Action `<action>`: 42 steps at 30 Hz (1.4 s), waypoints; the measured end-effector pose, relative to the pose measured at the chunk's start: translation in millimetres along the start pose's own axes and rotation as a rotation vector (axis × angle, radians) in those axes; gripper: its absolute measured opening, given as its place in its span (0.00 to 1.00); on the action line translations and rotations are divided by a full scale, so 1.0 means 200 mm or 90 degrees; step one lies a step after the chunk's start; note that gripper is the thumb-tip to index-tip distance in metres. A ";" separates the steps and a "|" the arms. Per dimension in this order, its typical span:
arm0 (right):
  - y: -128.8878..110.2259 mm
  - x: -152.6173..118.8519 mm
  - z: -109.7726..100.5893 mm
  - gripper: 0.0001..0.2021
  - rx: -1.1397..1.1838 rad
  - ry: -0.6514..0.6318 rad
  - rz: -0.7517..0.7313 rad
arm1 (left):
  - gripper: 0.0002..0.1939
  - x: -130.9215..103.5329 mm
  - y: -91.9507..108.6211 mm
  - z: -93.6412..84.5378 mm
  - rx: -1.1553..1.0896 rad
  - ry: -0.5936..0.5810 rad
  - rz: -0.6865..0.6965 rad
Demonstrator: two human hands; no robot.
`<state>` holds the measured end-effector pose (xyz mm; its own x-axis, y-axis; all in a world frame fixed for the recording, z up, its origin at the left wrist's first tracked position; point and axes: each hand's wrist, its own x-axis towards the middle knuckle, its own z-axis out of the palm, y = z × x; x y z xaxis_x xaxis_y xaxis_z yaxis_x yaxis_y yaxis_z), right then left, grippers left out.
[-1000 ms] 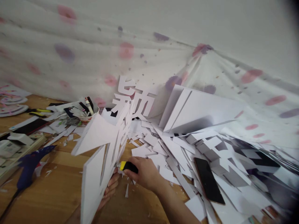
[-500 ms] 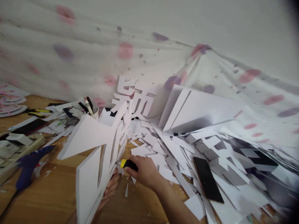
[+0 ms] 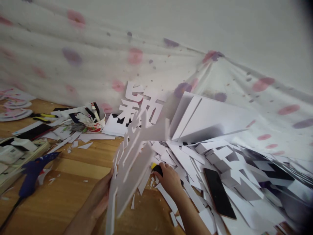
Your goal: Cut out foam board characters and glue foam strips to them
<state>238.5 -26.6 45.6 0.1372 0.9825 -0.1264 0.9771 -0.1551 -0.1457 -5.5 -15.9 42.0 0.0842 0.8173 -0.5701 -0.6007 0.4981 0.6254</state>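
Observation:
My left hand (image 3: 104, 193) grips a white foam-board cut-out (image 3: 133, 158) from its left side, holding it up on edge above the table. The cut-out has slanted strokes and narrow slots, and hides most of my left fingers. Just to its right, my right hand (image 3: 170, 181) is closed around a yellow and black craft knife (image 3: 157, 168). The knife's tip is hidden near the board's edge, so I cannot tell whether it touches. Behind, a white cut-out character (image 3: 140, 106) leans against the flowered sheet.
Foam-board scraps (image 3: 189, 163) cover the right side, with a phone (image 3: 219, 193) on them. White panels (image 3: 210, 116) lean at the back. A blue glue gun (image 3: 30, 176), a power strip (image 3: 40, 148), a tub of pens (image 3: 96, 125) and yellow-handled pliers (image 3: 44, 117) lie to the left.
The cut-out has swung round and tilted to the right, and my left hand now shows on its left. My right hand has moved right with the knife.

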 end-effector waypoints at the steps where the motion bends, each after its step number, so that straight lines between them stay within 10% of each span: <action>1: 0.03 0.00 0.02 0.13 -0.002 0.005 0.013 | 0.10 0.00 0.00 0.00 -0.013 -0.013 -0.027; 10: 0.15 -0.04 0.05 0.15 0.271 0.130 0.011 | 0.23 -0.01 -0.04 0.04 0.030 0.002 0.105; 16: 0.09 -0.09 0.06 0.19 1.014 -0.068 0.004 | 0.25 0.01 -0.05 0.01 0.073 -0.018 0.175; 20: 0.06 -0.11 0.10 0.17 1.251 -0.141 0.036 | 0.24 0.00 -0.03 -0.01 0.060 -0.017 0.205; 27: -0.03 -0.09 0.14 0.13 1.371 -0.114 0.184 | 0.25 -0.02 0.01 -0.02 0.058 0.004 0.238; 42: -0.16 -0.15 0.13 0.14 1.313 -0.176 0.002 | 0.24 0.01 0.13 -0.05 -0.001 0.107 0.293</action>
<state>198.5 -53.2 27.8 -0.0764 0.9745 -0.2109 -0.6190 -0.2122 -0.7562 -29.5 -3.8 52.3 -0.3200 0.8942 -0.3132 -0.5462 0.0961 0.8322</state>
